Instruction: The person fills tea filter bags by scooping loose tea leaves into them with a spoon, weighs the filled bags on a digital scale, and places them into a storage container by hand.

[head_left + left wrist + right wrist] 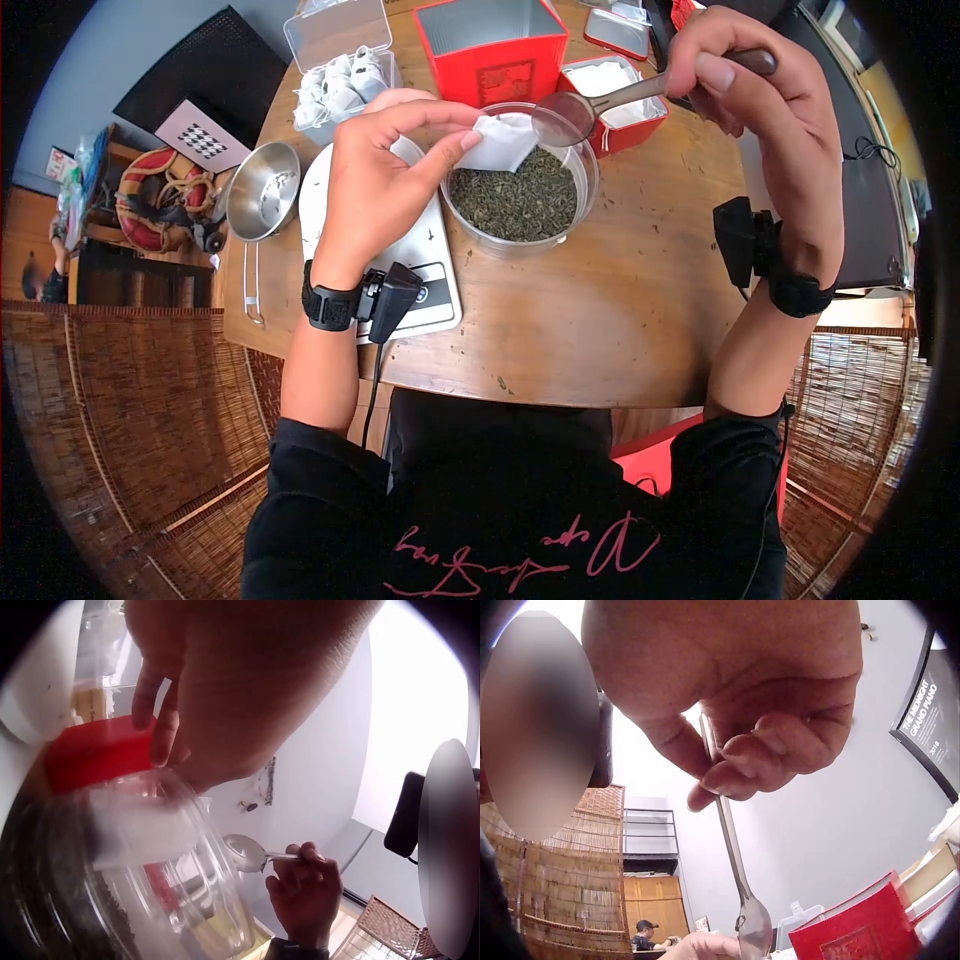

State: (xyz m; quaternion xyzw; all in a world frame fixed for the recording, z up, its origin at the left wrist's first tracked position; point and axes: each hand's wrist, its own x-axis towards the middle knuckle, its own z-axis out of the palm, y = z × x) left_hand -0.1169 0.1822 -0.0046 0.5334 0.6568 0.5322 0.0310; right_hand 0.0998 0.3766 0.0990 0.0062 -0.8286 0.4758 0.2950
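Observation:
My left hand (pixel 380 190) pinches a small white fabric pouch (pixel 498 148) between thumb and forefinger, above a clear round tub (pixel 588 195). Dark green dried leaves (pixel 515 205) cover the tub's bottom. My right hand (pixel 775 110) grips a metal spoon (pixel 628 94) by its handle, palm turned down over it. The bowl of that spoon overlaps the pouch's right edge in the head view. From the left wrist, the tub's ribbed wall (pixel 217 862) fills the foreground, with the spoon (pixel 246 853) beyond it.
Left of the tub lies a white kitchen scale (pixel 440 290) with leaf crumbs on it. A metal saucepan (pixel 262 190) stands farther left. Behind are a lidded plastic box (pixel 325 125) of white pouches, a tall red box (pixel 490 65) and a red tin (pixel 635 130) holding white pouches.

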